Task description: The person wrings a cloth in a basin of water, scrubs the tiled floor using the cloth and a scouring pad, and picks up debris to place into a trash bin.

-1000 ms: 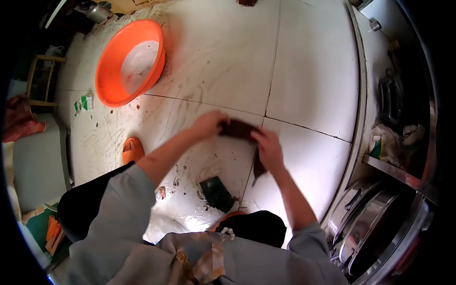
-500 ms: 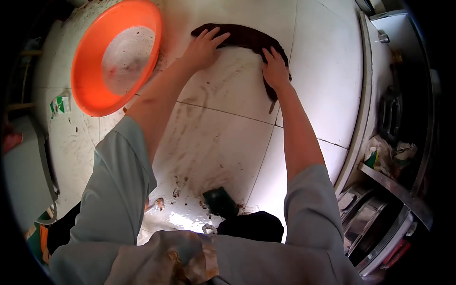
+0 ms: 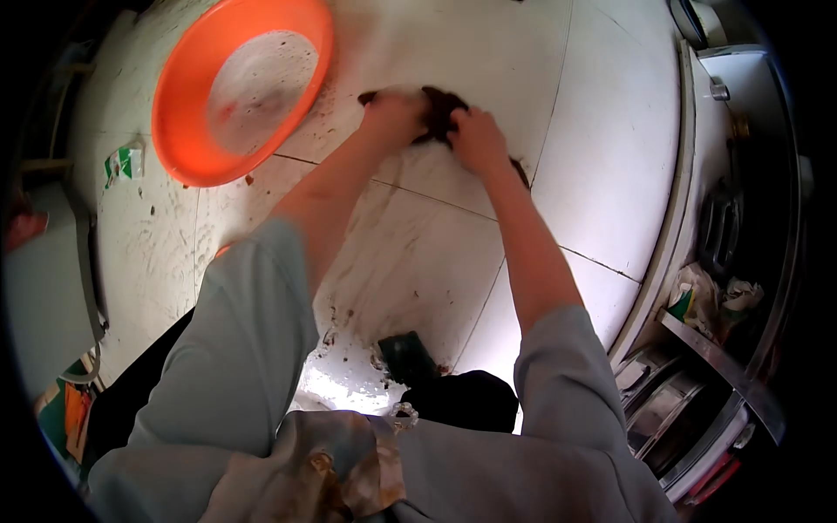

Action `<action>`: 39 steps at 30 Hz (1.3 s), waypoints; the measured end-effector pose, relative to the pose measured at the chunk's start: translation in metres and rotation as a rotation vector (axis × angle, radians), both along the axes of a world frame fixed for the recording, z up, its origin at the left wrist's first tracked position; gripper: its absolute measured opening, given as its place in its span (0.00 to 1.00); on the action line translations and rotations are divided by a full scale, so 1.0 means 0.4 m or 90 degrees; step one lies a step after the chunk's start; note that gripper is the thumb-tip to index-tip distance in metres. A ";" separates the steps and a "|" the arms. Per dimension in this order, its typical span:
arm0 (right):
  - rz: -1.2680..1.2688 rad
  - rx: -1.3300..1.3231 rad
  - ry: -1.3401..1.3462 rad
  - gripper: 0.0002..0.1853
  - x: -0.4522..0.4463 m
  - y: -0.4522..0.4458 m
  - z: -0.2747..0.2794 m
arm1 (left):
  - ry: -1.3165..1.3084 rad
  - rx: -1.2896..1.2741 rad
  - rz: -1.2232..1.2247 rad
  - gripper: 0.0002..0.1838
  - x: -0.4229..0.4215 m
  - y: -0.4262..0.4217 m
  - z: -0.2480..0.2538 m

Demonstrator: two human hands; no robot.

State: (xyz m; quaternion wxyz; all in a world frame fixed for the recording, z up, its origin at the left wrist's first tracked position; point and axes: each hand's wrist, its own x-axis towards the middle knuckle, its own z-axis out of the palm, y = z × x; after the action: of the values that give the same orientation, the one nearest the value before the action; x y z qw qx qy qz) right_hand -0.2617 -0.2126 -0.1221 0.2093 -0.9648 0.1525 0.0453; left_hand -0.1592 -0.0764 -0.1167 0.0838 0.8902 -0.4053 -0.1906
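Note:
A dark brown cloth (image 3: 443, 106) lies bunched on the dirty tiled floor between my two hands. My left hand (image 3: 397, 118), blurred by motion, has its fingers curled on the cloth's left part. On the other side my right hand (image 3: 478, 139) grips the cloth with bent fingers. One end of the cloth trails out behind the right wrist. Left of my hands stands an orange basin (image 3: 179, 122) with cloudy, foamy water (image 3: 261, 91) in it.
A dark green scouring pad (image 3: 408, 357) lies near my feet among wet crumbs and dirt. A green and white wrapper (image 3: 125, 163) is on the floor at left. Along the right runs an open cabinet (image 3: 684, 200) with metal pans (image 3: 667, 401) on its lower level.
My hands were spread flat on the cloth, which lay in a long curve. They have come closer together with fingers curled, and the cloth is bunched between them.

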 end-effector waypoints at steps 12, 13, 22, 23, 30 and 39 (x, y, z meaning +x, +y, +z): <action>0.461 0.400 0.163 0.09 -0.452 0.427 0.028 | 0.201 0.136 -0.005 0.11 -0.524 0.611 0.081; 0.436 0.415 0.171 0.09 -0.412 0.401 0.045 | 0.168 0.087 0.000 0.10 -0.504 0.608 0.065; 0.134 0.085 -0.057 0.21 0.044 0.192 0.046 | -0.093 -0.111 0.194 0.15 -0.036 0.307 0.024; 0.114 0.054 -0.012 0.20 0.061 0.196 0.034 | -0.117 -0.114 0.182 0.16 -0.030 0.299 0.014; 0.184 -0.057 -0.020 0.11 0.069 0.228 0.002 | -0.064 0.008 0.173 0.14 -0.010 0.305 -0.006; 0.400 0.136 0.032 0.07 -0.327 0.392 0.051 | 0.047 0.060 0.205 0.09 -0.365 0.562 0.012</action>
State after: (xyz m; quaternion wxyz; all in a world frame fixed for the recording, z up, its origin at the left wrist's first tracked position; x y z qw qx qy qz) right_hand -0.3924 -0.0559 -0.1015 0.2813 -0.9359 -0.1528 0.1469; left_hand -0.3053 0.1483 -0.1120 0.0861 0.9389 -0.2450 -0.2261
